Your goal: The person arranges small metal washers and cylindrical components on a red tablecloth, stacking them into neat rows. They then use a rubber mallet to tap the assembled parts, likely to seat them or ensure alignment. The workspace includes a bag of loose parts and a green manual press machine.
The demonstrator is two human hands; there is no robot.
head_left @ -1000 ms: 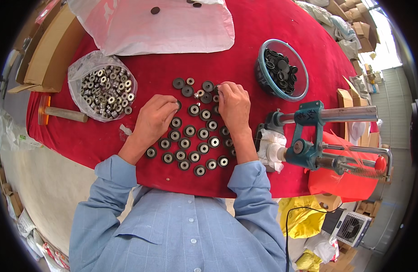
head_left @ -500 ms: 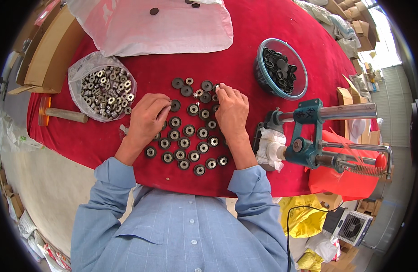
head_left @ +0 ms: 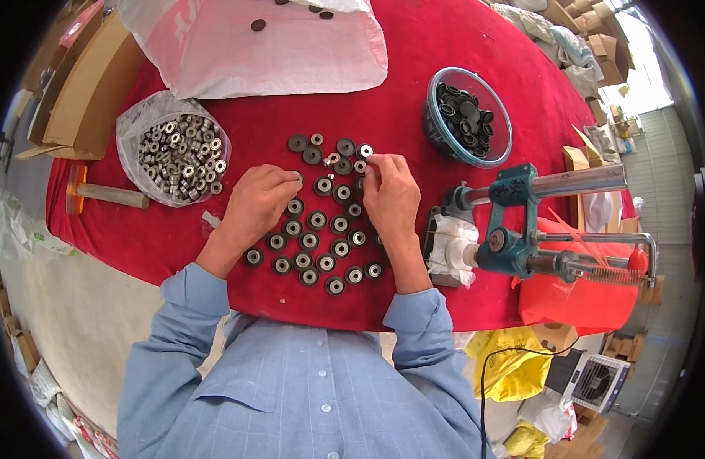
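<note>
Several small black round rollers with silver bearing centres lie in rows on the red cloth. My left hand rests over the left side of the rows, fingers curled near a roller by its fingertips. My right hand sits over the right side, its fingertips pinching a small silver bearing at the top of the rows. A few black rollers without centres lie just beyond the rows.
A clear bag of silver bearings lies at the left beside a wooden-handled hammer. A glass bowl of black rollers stands at the right. A blue hand press stands at the table's right edge. A white plastic bag lies at the back.
Both hands have shifted slightly over the rows. My right hand's fingertips have come up to the top row and closed on a small bearing.
</note>
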